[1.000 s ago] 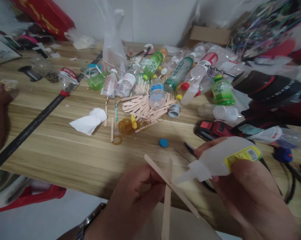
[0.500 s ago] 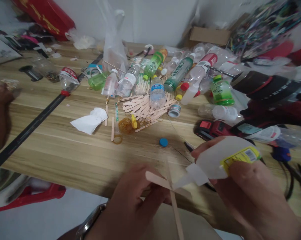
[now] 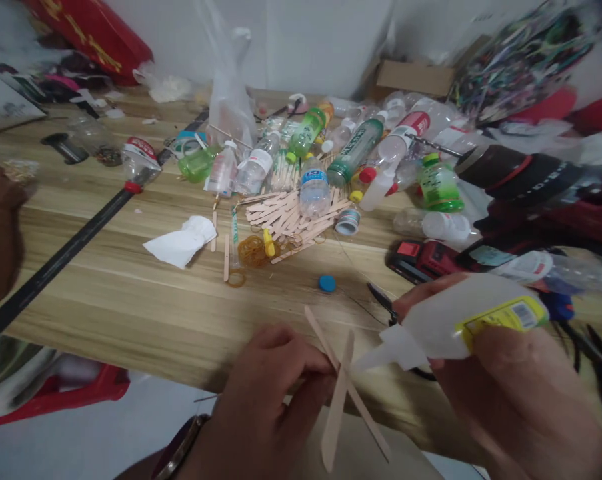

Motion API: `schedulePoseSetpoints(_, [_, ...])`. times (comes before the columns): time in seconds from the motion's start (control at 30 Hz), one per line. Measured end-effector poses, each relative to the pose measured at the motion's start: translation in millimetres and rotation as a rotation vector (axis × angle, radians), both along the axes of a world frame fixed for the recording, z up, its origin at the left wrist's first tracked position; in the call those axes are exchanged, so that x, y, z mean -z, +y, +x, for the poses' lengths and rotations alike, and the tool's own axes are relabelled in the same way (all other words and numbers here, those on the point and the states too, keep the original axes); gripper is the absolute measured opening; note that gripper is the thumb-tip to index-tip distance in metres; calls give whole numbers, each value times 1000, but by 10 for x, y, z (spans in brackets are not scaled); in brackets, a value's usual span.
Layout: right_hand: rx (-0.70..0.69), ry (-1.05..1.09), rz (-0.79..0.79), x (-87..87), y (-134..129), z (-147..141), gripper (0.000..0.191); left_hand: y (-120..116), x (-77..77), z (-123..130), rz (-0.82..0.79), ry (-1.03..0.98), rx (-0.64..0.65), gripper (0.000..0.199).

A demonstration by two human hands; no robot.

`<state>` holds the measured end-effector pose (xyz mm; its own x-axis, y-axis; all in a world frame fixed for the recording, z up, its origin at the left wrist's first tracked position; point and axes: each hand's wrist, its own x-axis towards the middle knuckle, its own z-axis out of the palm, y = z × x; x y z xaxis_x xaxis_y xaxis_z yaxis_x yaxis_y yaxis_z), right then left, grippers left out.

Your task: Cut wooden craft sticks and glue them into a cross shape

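Two wooden craft sticks cross each other in an X, pinched near the crossing by the fingertips of my left hand. My right hand is wrapped round a white glue bottle with a yellow label, tilted so its nozzle points left. The nozzle tip is close beside the crossing; whether it touches the wood I cannot tell. A blue cap lies on the table beyond my hands.
A pile of craft sticks and several plastic bottles spread over the table's middle. On the right lie a power drill and pliers. A crumpled tissue, rubber bands and a black bar lie left. Another person's hand rests at far left.
The crossed sticks have turned in my left hand, from a flatter cross to a steeper X. My right hand and the glue bottle have shifted slightly right, away from the sticks.
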<state>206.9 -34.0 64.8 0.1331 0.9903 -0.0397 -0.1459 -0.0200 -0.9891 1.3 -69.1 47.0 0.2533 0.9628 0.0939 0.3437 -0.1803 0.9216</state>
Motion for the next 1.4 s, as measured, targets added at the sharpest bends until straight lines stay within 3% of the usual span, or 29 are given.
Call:
schedulePoseSetpoints(0.47, [-10, -14, 65, 35, -7, -8, 27, 15, -20, -23, 186, 87, -20, 18])
schedulePoseSetpoints(0.6, [-101, -6, 87, 54, -20, 6, 28, 13, 9, -54, 189, 91, -5, 17])
schedulePoseSetpoints(0.83, [47, 74, -25, 97, -44, -106, 40, 74, 13, -130, 226, 78, 0, 18])
schedulePoseSetpoints(0.93, [188, 206, -114, 150, 34, -75, 44, 125, 32, -182, 236, 65, 0, 19])
schedulePoseSetpoints(1.1, [366, 440, -388, 300, 44, 42, 49, 243, 81, -314, 83, 31, 14, 17])
schedulePoseSetpoints(1.23, [194, 585, -587, 573, -184, -11, 37, 380, 105, -458, -131, -10, 63, 16])
schedulePoseSetpoints(1.27, [147, 654, -595, 642, -249, -55, 29, 419, 116, -490, -182, -19, 85, 14])
schedulePoseSetpoints(1.33, [111, 745, -533, 738, -345, -157, 33, 497, 145, -541, -281, -35, 121, 12])
schedulePoseSetpoints(1.4, [143, 658, -448, 748, -374, -238, 29, 568, 172, -566, -358, -49, 138, 16])
